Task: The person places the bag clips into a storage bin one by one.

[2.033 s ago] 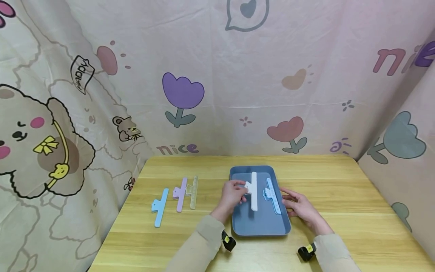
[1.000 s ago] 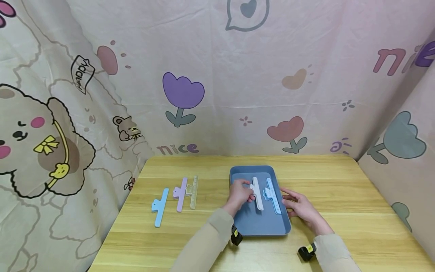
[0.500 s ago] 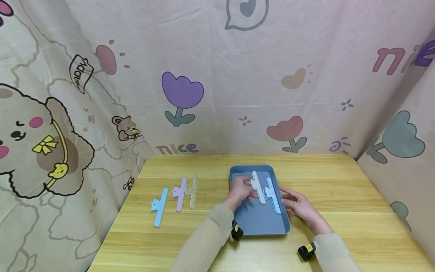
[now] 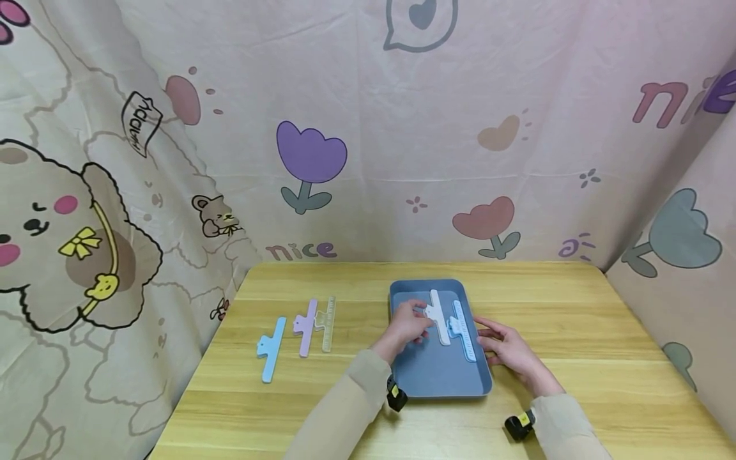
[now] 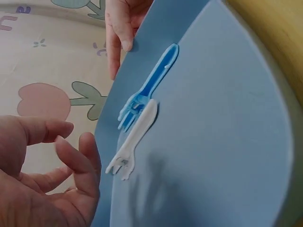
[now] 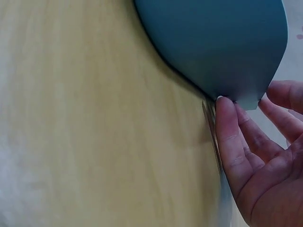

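My left hand hovers over the blue-grey tray, fingers loosely bent and holding nothing. The left wrist view shows its fingertips apart from the white clip. That clip lies in the tray, close beside a blue clip with pale ruler marks on its bar. My right hand touches the tray's right side. In the right wrist view its extended fingers rest against the outer wall, near the tabletop.
Left of the tray, on the wooden table, lie a light-blue clip, a purple clip and a clear clip. A patterned curtain hangs behind the table and along both sides.
My left hand lowered the white clip into the tray, slid it up beside the blue one, then let go and drew back slightly left. My right hand stayed at the tray's side.
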